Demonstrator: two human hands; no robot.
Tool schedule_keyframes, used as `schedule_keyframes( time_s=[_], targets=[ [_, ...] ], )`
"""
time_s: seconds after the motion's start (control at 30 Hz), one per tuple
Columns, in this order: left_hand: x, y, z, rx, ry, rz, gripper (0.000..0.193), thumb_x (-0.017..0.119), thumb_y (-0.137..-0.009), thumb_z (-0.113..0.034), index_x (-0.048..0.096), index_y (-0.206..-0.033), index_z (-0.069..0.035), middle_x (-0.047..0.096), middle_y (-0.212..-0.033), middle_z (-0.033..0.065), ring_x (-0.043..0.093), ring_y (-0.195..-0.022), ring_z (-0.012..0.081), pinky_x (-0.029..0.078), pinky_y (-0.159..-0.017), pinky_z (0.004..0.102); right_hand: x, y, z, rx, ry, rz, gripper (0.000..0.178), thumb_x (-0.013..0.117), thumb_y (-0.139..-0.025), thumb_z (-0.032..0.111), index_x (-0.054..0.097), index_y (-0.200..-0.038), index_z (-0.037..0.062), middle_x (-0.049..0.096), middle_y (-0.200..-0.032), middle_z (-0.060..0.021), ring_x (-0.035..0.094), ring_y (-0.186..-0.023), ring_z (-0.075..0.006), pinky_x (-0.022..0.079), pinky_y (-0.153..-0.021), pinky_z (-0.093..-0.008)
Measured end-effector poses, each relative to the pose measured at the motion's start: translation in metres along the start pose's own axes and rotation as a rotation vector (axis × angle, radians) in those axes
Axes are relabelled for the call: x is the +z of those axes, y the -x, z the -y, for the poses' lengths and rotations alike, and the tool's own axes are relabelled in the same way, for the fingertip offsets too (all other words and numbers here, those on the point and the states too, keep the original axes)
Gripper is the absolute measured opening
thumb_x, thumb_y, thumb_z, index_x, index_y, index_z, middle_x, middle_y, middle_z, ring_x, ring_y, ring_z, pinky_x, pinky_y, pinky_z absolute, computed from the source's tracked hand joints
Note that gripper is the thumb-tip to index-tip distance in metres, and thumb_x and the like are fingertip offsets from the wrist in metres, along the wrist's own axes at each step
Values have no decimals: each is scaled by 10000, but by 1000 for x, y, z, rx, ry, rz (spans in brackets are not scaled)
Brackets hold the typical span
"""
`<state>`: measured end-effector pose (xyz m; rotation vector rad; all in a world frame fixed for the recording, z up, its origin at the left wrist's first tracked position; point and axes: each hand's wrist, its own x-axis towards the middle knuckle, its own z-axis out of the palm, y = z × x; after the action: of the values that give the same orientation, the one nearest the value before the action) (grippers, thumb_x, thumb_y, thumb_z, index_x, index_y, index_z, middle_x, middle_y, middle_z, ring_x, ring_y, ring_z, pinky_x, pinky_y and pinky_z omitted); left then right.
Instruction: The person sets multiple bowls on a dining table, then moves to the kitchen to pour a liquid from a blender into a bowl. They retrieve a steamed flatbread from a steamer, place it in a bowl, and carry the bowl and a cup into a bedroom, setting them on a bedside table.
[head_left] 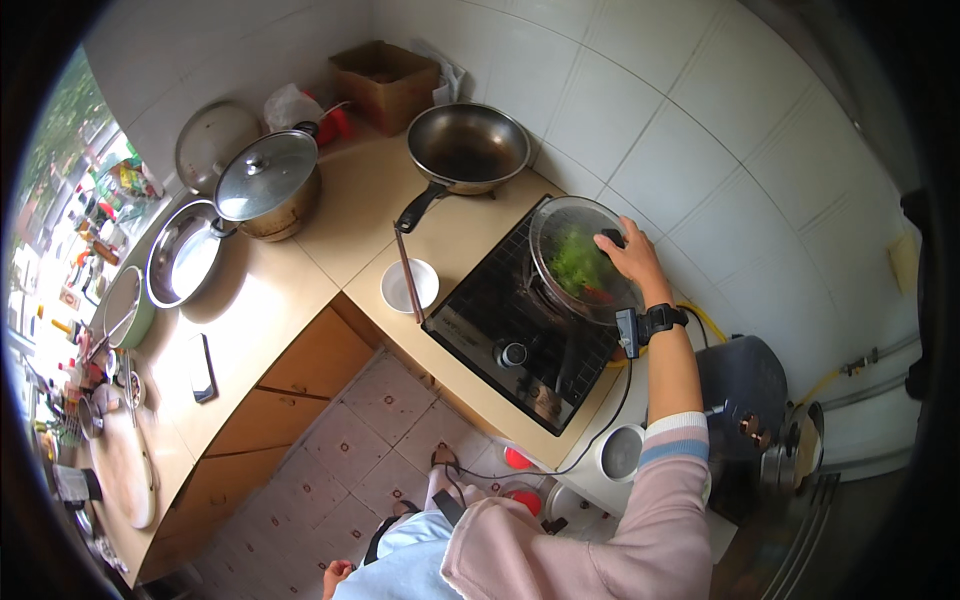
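Observation:
My right hand is closed on the black knob of a round glass lid. Green leaves show through the lid, with a bit of orange-red beside them. The lid covers a pan on the black gas stove; the glass hides most of the pan. Low in the picture, my left hand hangs beside my body with its fingers curled. A small red spot shows at it, too small to make out. Left of the stove stands a white bowl with brown chopsticks across it.
Behind the stove sits an empty frying pan. A lidded pot, a metal basin, a phone and a cutting board lie along the left counter. A dark rounded appliance and a white cup stand right.

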<state>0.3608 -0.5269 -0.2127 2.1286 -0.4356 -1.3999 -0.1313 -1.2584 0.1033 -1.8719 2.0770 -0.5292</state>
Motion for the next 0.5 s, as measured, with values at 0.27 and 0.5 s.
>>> schedule_keyframes(
  time_s=[0.27,0.5],
  targets=[
    [-43,-35,-40,44,-69,116,76,618,-868,-66,604,-915,-8,636,-748,45,614,-627,121,508,-575,269,-72,124,11,-82,-227,-252,646,607,-890,458,423,-1393,98,594,-1157,-144,619,-791,-173,494,-756,-315],
    [-84,-120,-85,-52,-233,340,50,580,-876,-72,586,-911,-37,610,-698,51,614,-567,160,499,-497,286,-77,360,6,-2,-460,-182,483,646,-899,181,474,-1340,84,592,-1093,-36,525,-731,-44,440,-634,-204]
  ],
)
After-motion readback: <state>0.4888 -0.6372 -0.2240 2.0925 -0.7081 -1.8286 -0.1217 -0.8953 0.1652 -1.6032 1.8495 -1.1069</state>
